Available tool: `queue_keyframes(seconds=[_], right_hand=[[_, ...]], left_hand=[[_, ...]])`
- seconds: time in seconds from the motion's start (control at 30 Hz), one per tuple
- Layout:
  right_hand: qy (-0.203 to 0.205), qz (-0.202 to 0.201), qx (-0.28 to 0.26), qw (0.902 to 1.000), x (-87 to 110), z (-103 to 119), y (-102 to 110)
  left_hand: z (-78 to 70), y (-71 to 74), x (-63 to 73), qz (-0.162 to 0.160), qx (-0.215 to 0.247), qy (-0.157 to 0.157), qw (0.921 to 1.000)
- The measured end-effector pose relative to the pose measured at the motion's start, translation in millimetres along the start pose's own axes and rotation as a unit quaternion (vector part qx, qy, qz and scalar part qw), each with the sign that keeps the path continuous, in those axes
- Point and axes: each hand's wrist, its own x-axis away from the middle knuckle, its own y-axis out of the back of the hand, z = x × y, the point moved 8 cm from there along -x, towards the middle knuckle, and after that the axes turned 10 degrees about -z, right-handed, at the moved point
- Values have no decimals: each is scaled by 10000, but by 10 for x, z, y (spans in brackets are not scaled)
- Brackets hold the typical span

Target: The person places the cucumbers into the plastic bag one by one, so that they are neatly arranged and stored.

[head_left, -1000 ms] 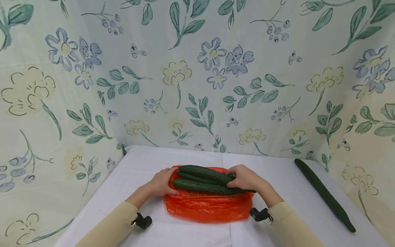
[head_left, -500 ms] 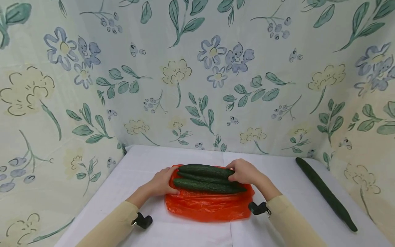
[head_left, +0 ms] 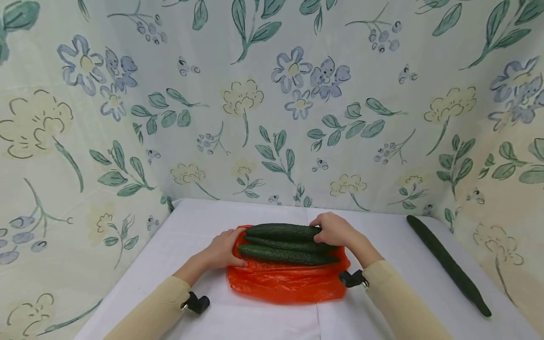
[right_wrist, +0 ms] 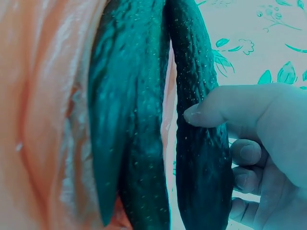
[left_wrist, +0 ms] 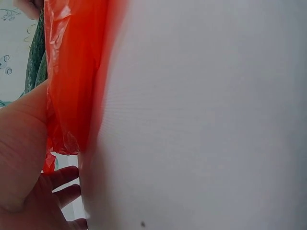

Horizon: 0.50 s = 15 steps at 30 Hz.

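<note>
On the white surface (head_left: 263,321), head view, we see three cucumbers (head_left: 286,245) on a red bag (head_left: 289,284); a fourth cucumber (head_left: 448,266) lies well apart. Left wrist view: we find the left hand (left_wrist: 24,155) at the bag's end, fingers extended, spread. Right wrist view: we observe the right hand (right_wrist: 278,129) pinching the far cucumber (right_wrist: 201,172).

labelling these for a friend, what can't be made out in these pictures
Head view: the right end of the back cucumber, covered by the right hand
Head view: the upper parts of the sleeves, cut off by the bottom edge
Left wrist view: much of the cucumbers, hidden behind the red bag
Left wrist view: what the dark speck is, too small
</note>
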Motion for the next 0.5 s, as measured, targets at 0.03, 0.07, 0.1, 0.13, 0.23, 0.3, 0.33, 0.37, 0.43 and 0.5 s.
queue_keyframes(seconds=[0.03, 0.07, 0.1, 0.13, 0.23, 0.3, 0.33, 0.37, 0.43, 0.5], right_hand=[[16, -3, 22, 10000, -12, 5, 6], [24, 7, 31, 10000, -24, 8, 9], [38, 30, 31, 10000, -34, 11, 10], [29, 57, 39, 10000, -43, 6, 8], [57, 213, 25, 9998, -57, -16, -32], [77, 292, -3, 9995, -58, -29, -56], [80, 317, -16, 9995, -58, -34, -65], [82, 332, -45, 9994, -58, -33, -68], [41, 351, -90, 9993, -62, -33, -69], [-11, 396, -161, 9991, -65, -32, -71]], left_hand=[[-4, 6, 1, -3, 17, -1, 10000], [-3, 7, -1, -6, 27, 2, 10000], [-3, 7, -1, -1, 43, 0, 10000], [1, 4, -4, -3, 49, -2, 10000], [-1, -5, -3, 16, 40, 3, 10000], [4, -15, -4, 33, 22, 15, 10000], [5, -17, -4, 36, 7, 20, 10000], [2, -14, -2, 39, 7, 30, 10000], [5, -10, -5, 31, 7, 37, 10000], [5, -4, -3, 23, 2, 44, 10000]])
